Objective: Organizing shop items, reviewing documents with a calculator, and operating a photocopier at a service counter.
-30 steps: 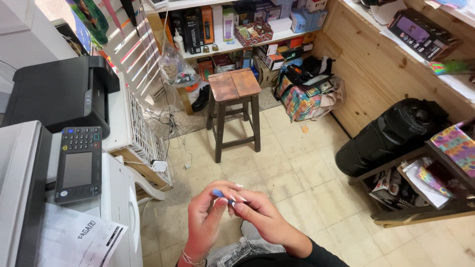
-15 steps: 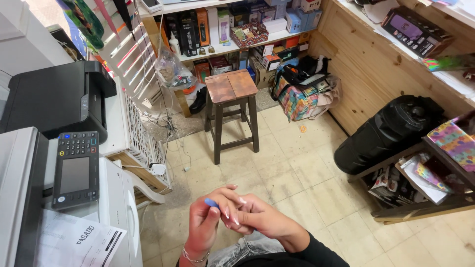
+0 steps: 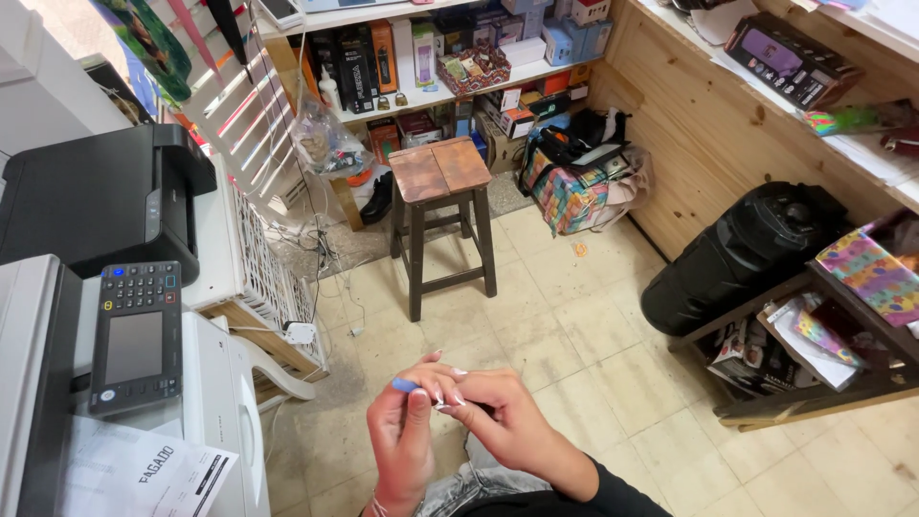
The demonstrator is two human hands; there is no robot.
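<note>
Your left hand (image 3: 402,450) pinches a small blue object (image 3: 404,385) between thumb and fingertips, low over the tiled floor (image 3: 574,325). Your right hand (image 3: 498,421) meets it, fingers (image 3: 458,394) closed together against the left fingertips just beside the blue piece. A wooden stool (image 3: 440,172) stands well beyond; a copier panel (image 3: 134,335) sits toward the floor's left edge.

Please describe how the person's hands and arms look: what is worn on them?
The left hand is bare, with a thin bracelet at the wrist. The right hand is bare too; its arm wears a black sleeve. Several fingernails are long and pale.
</note>
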